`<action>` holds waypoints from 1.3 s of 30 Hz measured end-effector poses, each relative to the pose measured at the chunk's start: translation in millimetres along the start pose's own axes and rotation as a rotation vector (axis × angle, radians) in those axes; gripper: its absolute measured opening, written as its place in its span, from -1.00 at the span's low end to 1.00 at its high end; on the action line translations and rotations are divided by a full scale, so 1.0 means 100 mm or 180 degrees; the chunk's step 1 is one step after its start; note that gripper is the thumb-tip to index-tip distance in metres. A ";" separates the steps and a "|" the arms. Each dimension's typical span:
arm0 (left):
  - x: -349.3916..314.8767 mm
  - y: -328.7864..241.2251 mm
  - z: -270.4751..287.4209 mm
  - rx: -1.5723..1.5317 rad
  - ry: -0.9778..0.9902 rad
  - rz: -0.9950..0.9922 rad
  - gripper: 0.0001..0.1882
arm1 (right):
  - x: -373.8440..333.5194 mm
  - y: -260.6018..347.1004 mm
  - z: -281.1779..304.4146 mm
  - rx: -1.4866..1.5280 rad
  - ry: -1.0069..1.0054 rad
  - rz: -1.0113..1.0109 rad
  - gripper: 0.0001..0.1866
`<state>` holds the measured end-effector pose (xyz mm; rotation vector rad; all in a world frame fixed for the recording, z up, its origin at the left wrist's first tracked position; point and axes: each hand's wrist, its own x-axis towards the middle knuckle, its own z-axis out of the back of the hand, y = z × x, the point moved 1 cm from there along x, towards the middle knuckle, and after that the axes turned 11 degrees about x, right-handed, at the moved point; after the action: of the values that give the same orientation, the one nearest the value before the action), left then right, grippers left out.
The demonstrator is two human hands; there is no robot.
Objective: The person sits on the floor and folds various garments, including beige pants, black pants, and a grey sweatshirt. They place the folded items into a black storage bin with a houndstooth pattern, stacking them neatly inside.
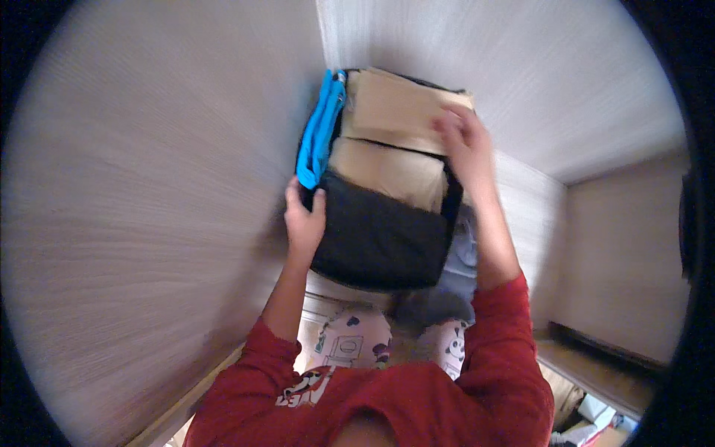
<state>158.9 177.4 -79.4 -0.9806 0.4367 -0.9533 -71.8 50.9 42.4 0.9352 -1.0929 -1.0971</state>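
A black fabric box (380, 238) stands in front of me inside a wood-panelled space. Two stacks of folded beige cloth or paper fill much of it: the far stack (395, 108) and the nearer stack (387, 170). Along its left side lies a bright blue folded strip (320, 134). My left hand (305, 220) grips the box's left edge by the near end of the blue strip, thumb on the inner side and fingers on the outer. My right hand (465, 141), somewhat blurred, hovers over or touches the far stack's right end; its fingers are loosely bent and apart.
Pale wood-grain panels rise at the left (164, 186) and behind the box (536, 82). Grey-blue cloth (458, 261) lies right of the box. A wooden ledge (596, 369) and several loose items (588, 417) are at the lower right.
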 end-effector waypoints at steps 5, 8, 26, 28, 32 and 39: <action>-0.70 -0.59 0.29 -0.0427 -0.0222 -0.1295 -0.82 | -1.57 -1.32 1.99 -0.2433 -0.0549 -0.1502 -0.28; -1.34 -0.69 0.18 -0.0813 0.1938 -0.1681 -0.88 | -2.53 -2.07 2.36 -0.1974 -0.0294 -0.2802 0.08; -1.64 0.57 -1.90 0.1184 0.4063 0.1188 -0.26 | -3.31 -2.44 1.94 0.0973 -0.0455 -0.4007 -0.49; -1.65 0.82 -2.13 0.0325 0.4103 0.2258 -0.36 | -3.30 -2.73 1.91 0.1222 -0.0567 -0.3769 -0.48; -1.50 0.97 -2.53 -0.0901 0.4327 0.3173 -0.47 | -3.12 -3.20 1.87 0.1162 -0.0637 -0.3551 -0.47; -1.26 1.14 -2.20 -0.0474 0.4479 0.3544 -0.75 | -2.96 -3.17 2.02 0.2819 -0.0321 -0.4367 -0.64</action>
<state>-7.2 196.9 -301.6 0.0871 1.9867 -0.4027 -361.1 260.9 -275.3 2.5701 -0.9487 -1.7373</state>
